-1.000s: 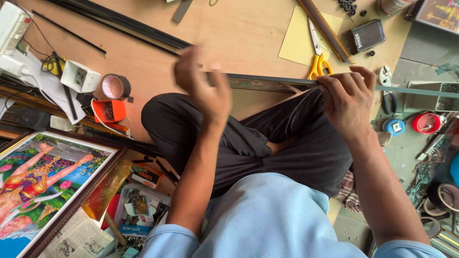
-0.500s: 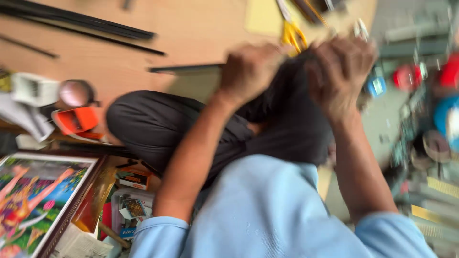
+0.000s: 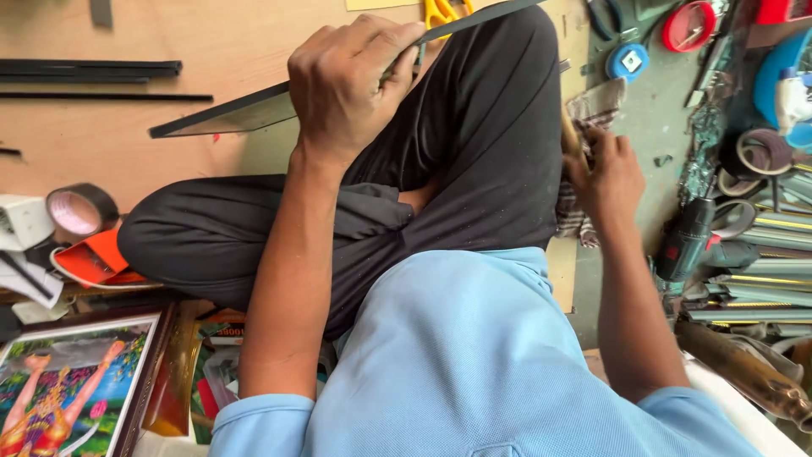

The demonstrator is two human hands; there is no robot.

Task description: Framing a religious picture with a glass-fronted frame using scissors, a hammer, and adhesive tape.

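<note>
Head view: tape roll (image 3: 80, 209), scissors (image 3: 446, 11) flank gripped strip (image 3: 245, 114).

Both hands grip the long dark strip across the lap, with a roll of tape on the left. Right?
Not quite. In the head view only the left hand grips the long dark strip; the right hand is down at a checked cloth. The roll of tape is there.

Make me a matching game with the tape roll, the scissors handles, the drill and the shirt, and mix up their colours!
Things:
1. tape roll
2. scissors handles
3. drill
4. shirt

Colours:
A. yellow
B. light blue
C. brown outside, pink inside
D. dark green and black

Pairs: 1-C, 2-A, 3-D, 4-B
</note>
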